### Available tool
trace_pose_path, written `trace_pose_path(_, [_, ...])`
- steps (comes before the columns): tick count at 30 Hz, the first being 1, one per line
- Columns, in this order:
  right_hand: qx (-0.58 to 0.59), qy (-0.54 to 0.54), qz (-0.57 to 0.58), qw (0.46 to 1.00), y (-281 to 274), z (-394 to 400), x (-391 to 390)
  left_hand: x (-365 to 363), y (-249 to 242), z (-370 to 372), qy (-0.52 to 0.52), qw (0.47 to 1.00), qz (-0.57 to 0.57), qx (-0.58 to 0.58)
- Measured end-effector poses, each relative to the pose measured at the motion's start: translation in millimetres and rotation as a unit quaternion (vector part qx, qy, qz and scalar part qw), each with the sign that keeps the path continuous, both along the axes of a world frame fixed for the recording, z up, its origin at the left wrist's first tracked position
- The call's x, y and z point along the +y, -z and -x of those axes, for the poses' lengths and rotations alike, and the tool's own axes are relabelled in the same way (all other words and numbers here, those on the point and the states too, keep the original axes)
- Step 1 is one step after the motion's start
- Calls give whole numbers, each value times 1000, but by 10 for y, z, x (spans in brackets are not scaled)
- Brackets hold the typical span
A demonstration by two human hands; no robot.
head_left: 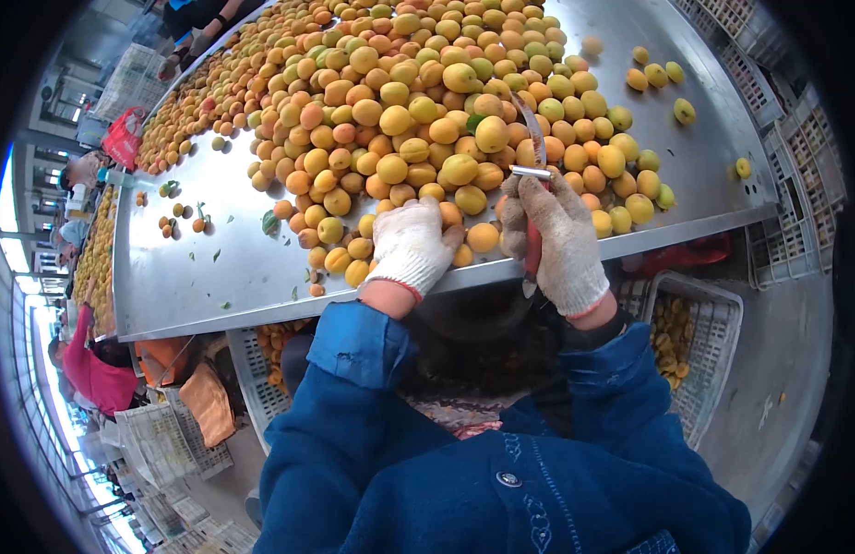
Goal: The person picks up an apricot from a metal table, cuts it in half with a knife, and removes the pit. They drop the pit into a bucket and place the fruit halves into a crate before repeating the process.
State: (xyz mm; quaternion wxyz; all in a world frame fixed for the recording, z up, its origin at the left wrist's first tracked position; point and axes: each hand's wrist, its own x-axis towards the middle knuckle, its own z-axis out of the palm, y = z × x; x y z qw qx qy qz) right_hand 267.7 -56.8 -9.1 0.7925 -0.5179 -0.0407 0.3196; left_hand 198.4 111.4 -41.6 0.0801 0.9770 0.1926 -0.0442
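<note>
My left hand point(411, 242), in a white knit glove, rests at the front of a heap of yellow-orange apricots point(391, 168). Its fingers curl down among the fruit, and what they close on, if anything, is hidden. In my right hand point(564, 242), gloved and stained brown at the fingers, is a knife point(532, 249) with a red handle. Its slim curved blade points up and away over the apricots, and a short metal crosspiece sits just above my fingers. A single apricot point(483, 237) lies between the two hands near the table edge.
The heap covers much of a metal table point(206, 286). Leaves and small fruit lie at its left. Below are plastic crates with fruit, one at right point(725, 355) and one at left point(252, 379). More crates point(806, 157) stand beyond the right edge. Other people are at far left.
</note>
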Motion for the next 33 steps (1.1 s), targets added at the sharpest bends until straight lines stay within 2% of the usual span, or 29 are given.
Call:
trace_pose_path(3, [-2, 12, -8, 1000, -20, -1, 1, 62, -101, 97, 13, 997, 58, -57])
trace_pose_path(4, [-7, -21, -27, 999, -2, 4, -1, 71, -156, 143, 17, 996, 59, -57])
trace_pose_path(5, [-11, -54, -46, 997, 9, 15, 1, 79, -234, 187, -13, 978, 191, -88])
trace_pose_path(7, [-40, -69, -1, 997, -15, 74, 56, 155, -287, 296, -64, 886, 445, -115])
trace_pose_path(8, [-69, -88, 44, 993, -24, 91, 89, 174, -290, 338, -58, 886, 445, -113])
trace_pose_path(10, [-89, -103, 65, 989, 46, 109, 145, 216, -285, 411, -88, 764, 614, -175])
trace_pose_path(11, [-118, -108, 64, 985, 39, 151, 175, 226, -281, 433, -85, 764, 616, -172])
trace_pose_path(14, [-133, -123, 75, 981, 104, 215, 273, 167, -267, 456, -63, 673, 713, -187])
trace_pose_path(16, [-273, -95, 132, 948, 137, 251, 326, 126, -280, 431, -86, 681, 703, -185])
trace_pose_path(18, [-243, -106, 135, 955, 96, 263, 353, 137, -328, 450, -42, 777, 603, -174])
trace_pose_path(19, [-214, -120, 133, 960, 70, 266, 368, 156, -293, 451, -40, 776, 605, -172])
trace_pose_path(20, [-214, -119, 135, 960, 57, 265, 384, 174, -244, 451, -45, 713, 673, -188])
trace_pose_path(21, [-155, -119, 118, 974, 48, 265, 397, 188, -210, 446, -49, 644, 736, -203])
trace_pose_path(22, [-95, -119, 100, 983, 49, 263, 410, 194, -196, 435, -49, 643, 737, -202])
trace_pose_path(23, [-95, -119, 101, 983, 56, 267, 425, 195, -199, 417, -91, 613, 754, -220])
trace_pose_path(24, [-167, -86, 124, 974, 61, 276, 438, 192, -211, 397, -133, 581, 767, -238])
trace_pose_path(25, [-237, -54, 146, 959, 69, 284, 452, 175, -237, 380, -179, 482, 815, -268])
trace_pose_path(26, [-239, -56, 146, 958, 91, 294, 459, 228, -191, 384, -179, 481, 814, -270])
trace_pose_path(28, [-314, -75, 124, 938, 167, 310, 479, 356, -38, 394, -148, 440, 847, -259])
trace_pose_path(30, [-358, -64, 133, 922, 174, 327, 562, 408, 43, 383, -145, 441, 847, -258])
trace_pose_path(31, [-374, -99, 177, 905, 121, 331, 567, 406, 91, 370, -73, 650, 694, -300])
trace_pose_path(32, [-387, -135, 221, 885, 92, 337, 580, 393, 74, 344, 4, 811, 491, -319])
trace_pose_path(33, [-398, -128, 233, 878, 116, 345, 605, 379, 38, 338, 4, 809, 494, -318])
